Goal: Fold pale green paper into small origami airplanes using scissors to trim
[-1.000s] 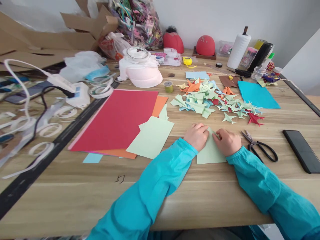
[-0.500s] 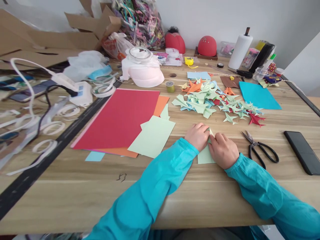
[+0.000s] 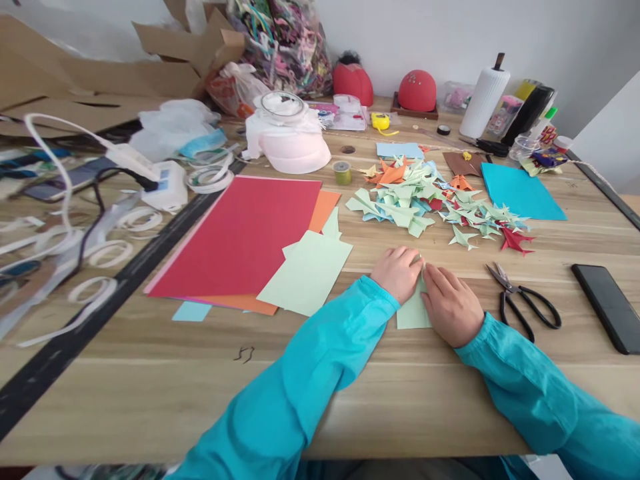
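Observation:
A small pale green paper (image 3: 413,315) lies on the table between my two hands, with its top part folded and mostly covered by fingers. My left hand (image 3: 397,275) is closed on the paper's upper left side, fingertips at the fold. On the right side, my right hand (image 3: 454,303) presses on the same paper, its fingers together and thumb hidden. Past my hands sits a pile of folded paper cranes (image 3: 410,193), mostly pale green with some orange, red and blue. To the left, a pale green sheet (image 3: 306,273) overlaps a red sheet (image 3: 240,240).
Black-handled scissors (image 3: 525,300) and a black phone (image 3: 607,307) lie to the right. A blue sheet (image 3: 523,191) rests behind the cranes. A small round container (image 3: 343,173), a pale cap (image 3: 293,150) and a power strip (image 3: 167,187) stand further back and left.
My right hand has slid slightly right and its fingers have straightened over the paper. The fold between my fingertips looks narrower. My left hand stays nearly in place.

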